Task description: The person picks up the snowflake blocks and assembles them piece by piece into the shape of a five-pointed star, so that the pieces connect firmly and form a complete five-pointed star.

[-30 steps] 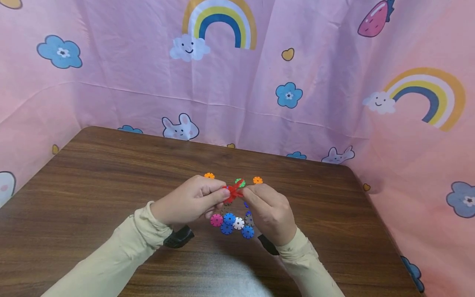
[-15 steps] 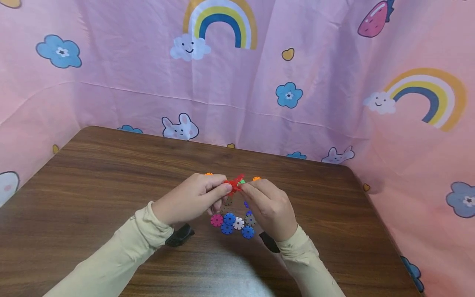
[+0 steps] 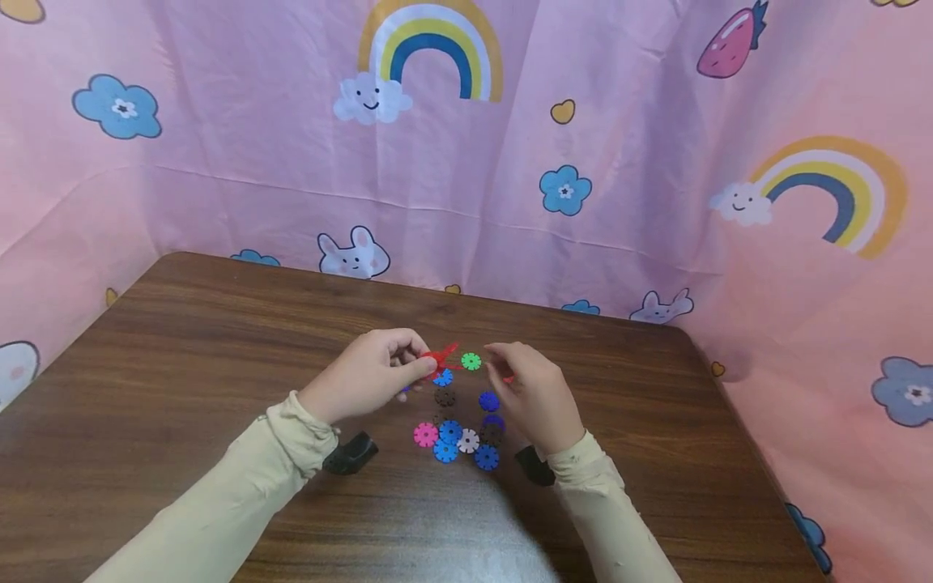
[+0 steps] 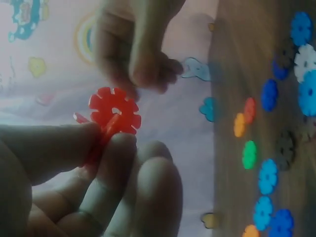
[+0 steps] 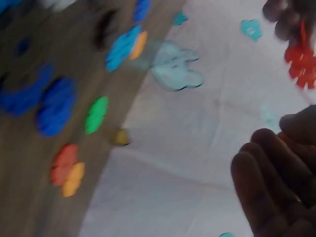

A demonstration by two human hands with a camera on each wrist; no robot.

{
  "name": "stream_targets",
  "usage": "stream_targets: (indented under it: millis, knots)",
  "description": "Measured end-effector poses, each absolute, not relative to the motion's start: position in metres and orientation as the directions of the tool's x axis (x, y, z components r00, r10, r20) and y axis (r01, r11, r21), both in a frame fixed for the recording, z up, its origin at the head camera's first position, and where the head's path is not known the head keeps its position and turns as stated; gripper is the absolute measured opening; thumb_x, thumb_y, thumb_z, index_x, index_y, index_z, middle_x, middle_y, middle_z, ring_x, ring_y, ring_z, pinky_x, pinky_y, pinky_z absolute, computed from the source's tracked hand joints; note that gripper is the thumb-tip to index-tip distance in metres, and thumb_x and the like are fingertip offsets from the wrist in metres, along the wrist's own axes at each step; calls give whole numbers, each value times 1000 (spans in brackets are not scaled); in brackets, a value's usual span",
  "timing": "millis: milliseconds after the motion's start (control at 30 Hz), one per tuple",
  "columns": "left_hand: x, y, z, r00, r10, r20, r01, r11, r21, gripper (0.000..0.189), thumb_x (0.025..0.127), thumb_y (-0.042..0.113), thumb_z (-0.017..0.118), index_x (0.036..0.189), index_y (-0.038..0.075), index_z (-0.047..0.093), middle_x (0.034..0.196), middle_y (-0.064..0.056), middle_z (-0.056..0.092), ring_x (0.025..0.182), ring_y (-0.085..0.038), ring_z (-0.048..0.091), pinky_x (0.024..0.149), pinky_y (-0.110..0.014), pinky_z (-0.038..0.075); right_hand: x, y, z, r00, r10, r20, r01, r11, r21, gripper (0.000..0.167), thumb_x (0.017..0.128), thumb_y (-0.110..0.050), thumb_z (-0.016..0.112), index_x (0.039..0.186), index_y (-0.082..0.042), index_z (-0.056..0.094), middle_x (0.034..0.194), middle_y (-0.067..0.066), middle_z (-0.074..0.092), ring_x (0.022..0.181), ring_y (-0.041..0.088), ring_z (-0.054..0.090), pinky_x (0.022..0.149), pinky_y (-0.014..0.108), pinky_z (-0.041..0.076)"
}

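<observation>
Over the wooden table point(image 3: 219, 340), the left hand point(image 3: 372, 376) pinches a red cluster point(image 3: 440, 359) between thumb and fingers, up off the surface. At least two notched discs look already slotted crosswise — I can't count them for certain — so some joining seems done. Other pieces look unjoined as yet: a green disc point(image 3: 470, 361), a pink disc point(image 3: 426, 435), a white disc point(image 3: 468, 440) and, partly hidden behind the right hand point(image 3: 535, 397), a red disc point(image 4: 250, 109). That right hand hangs apart from the cluster, fingers gently bent, with nothing I can see in it. The cluster has no strong long axis; from overhead its longest tip slants away and rightward, while from the left wrist one disc shows its face — another crosses it nearly edge-on.
</observation>
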State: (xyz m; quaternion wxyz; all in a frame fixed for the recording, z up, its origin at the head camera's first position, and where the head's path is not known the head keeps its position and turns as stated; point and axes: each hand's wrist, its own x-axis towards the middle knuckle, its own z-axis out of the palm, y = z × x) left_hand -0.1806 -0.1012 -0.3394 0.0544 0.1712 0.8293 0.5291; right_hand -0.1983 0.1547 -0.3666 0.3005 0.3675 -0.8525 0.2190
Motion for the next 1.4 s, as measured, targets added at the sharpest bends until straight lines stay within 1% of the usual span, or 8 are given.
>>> stream_targets:
  millis: [133, 267, 400, 500, 633, 900, 1133, 1400]
  knots:
    - [-189, -106, -348, -954, 297, 48, 175, 417, 892, 16, 99, 21, 72, 101, 6, 69, 85, -8, 68, 67, -21, 64, 62, -35, 58, -208, 163, -375, -627, -479, 614, -706, 684, -187, 13, 91, -3, 76, 103, -4, 73, 90, 3, 73, 77, 14, 67, 69, 31, 59]
    - [-196, -112, -356, -968, 247, 34, 154, 486, 860, 15, 97, 19, 74, 102, 6, 68, 89, -6, 69, 74, -22, 63, 63, -32, 54, -211, 167, -377, -680, -464, 568, -671, 706, -227, 8, 94, -5, 73, 102, -5, 74, 90, 3, 73, 77, 14, 67, 69, 32, 58]
    - [-201, -119, -361, -978, 204, 41, 152, 565, 811, 15, 97, 20, 73, 102, 7, 69, 90, -5, 71, 78, -21, 60, 65, -33, 50, -215, 172, -381, -767, -429, 478, -616, 700, -360, 8, 95, -8, 72, 102, -5, 75, 91, 1, 74, 78, 13, 67, 71, 33, 59]
    - [-206, -127, -368, -983, 178, 37, 137, 592, 794, 16, 97, 18, 72, 104, 5, 68, 90, -6, 72, 76, -20, 60, 65, -33, 50, -221, 175, -387, -842, -382, 382, -533, 703, -471, 8, 95, -10, 74, 102, -6, 75, 92, 0, 74, 79, 12, 66, 74, 34, 59]
    - [-215, -138, -382, -991, 134, 9, 90, 614, 784, 19, 98, 18, 70, 109, 2, 67, 91, -9, 73, 72, -19, 61, 64, -32, 51, -226, 180, -395, -901, -333, 278, -433, 734, -524, 10, 94, -13, 76, 102, -7, 76, 95, 0, 75, 79, 12, 66, 77, 37, 59]
    - [-227, -153, -401, -997, 54, -56, -6, 665, 746, 24, 100, 22, 66, 112, 2, 70, 97, -10, 75, 83, -22, 64, 68, -32, 47, -228, 183, -402, -926, -331, 181, -376, 773, -511, 13, 95, -18, 76, 105, -9, 77, 97, 0, 74, 82, 13, 67, 79, 38, 59]
    - [-228, -159, -406, -999, 34, -34, 1, 725, 689, 26, 102, 28, 62, 106, 6, 76, 93, -8, 72, 78, -24, 55, 66, -34, 42, -227, 180, -403, -918, -385, 95, -380, 788, -484, 22, 95, -16, 76, 114, -7, 75, 97, -1, 71, 85, 12, 66, 80, 36, 58]
    - [-229, -162, -408, -1000, 23, -12, 10, 757, 653, 34, 102, 31, 60, 114, 2, 73, 106, -15, 74, 87, -27, 63, 72, -39, 48, -227, 179, -407, -905, -421, 64, -407, 809, -423, 24, 94, -17, 77, 116, -7, 74, 96, 0, 69, 85, 13, 66, 78, 36, 58]
